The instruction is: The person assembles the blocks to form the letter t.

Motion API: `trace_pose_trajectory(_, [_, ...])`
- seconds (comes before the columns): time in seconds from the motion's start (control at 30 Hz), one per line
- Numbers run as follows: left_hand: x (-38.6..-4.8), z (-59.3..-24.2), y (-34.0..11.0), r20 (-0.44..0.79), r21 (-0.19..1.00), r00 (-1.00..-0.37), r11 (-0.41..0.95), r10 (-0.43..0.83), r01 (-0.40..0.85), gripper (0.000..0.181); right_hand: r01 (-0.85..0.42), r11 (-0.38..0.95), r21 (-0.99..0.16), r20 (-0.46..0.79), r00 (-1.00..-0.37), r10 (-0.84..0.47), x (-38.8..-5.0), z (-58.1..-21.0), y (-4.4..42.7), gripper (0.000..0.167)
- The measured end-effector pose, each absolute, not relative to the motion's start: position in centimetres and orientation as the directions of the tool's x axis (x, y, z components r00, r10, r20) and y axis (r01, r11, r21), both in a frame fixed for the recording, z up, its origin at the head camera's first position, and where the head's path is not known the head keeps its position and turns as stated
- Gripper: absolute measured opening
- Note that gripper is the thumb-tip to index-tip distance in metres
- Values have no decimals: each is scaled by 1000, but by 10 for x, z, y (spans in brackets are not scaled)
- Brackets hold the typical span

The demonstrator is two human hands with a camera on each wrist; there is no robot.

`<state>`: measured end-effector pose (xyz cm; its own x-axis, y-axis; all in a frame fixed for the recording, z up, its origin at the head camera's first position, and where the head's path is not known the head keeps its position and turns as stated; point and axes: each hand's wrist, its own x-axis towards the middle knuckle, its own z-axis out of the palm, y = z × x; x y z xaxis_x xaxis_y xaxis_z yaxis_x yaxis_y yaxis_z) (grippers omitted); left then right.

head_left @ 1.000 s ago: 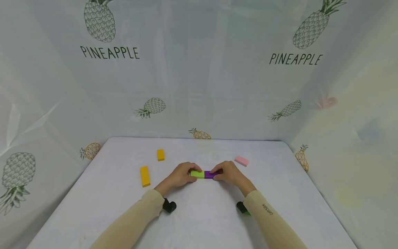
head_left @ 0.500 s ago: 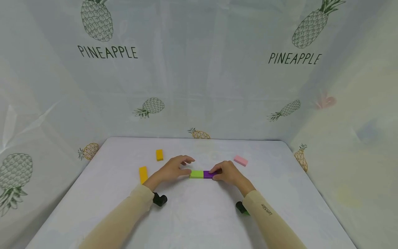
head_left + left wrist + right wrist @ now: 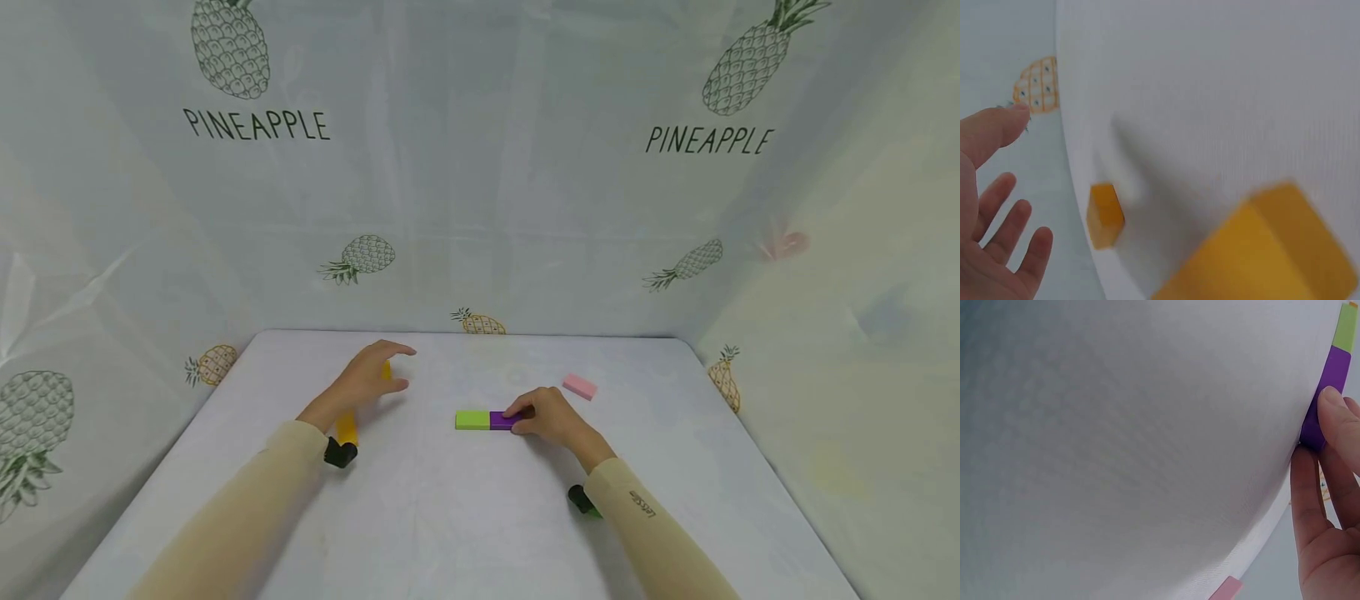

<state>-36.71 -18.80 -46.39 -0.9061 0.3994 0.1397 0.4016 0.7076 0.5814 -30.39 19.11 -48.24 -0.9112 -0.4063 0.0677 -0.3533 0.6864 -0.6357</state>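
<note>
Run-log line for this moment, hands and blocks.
left hand: holds nothing, near small yellow rectangular block | right hand: grips purple rectangular block | lime-green rectangular block: abuts purple block

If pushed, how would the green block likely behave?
The green block looks stiff, with straight edges, so it would probably slide, not roll. Lying flat and low, it seems unlikely to tip. Pushed toward the purple block, it may meet resistance: the right hand grips that one.
</note>
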Motion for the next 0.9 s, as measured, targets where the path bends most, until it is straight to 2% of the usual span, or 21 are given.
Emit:
trace_pose_trajectory(0.23, [-374, -467, -212, 134, 520, -896, 740, 423, 427, 60, -356, 686, -635, 78, -912, -402, -302, -481, 191, 19])
trace_pose_trajectory(0.7, [-384, -474, -232, 28, 509, -911, 778, 412, 367, 59, -368, 682, -632, 85, -908, -411, -303, -480, 191, 19])
trace_pose_trajectory(0.9, [-387, -478, -233, 21, 508, -904, 774, 427, 378, 54, -353, 688, -634, 71, -912, -403, -303, -482, 192, 19])
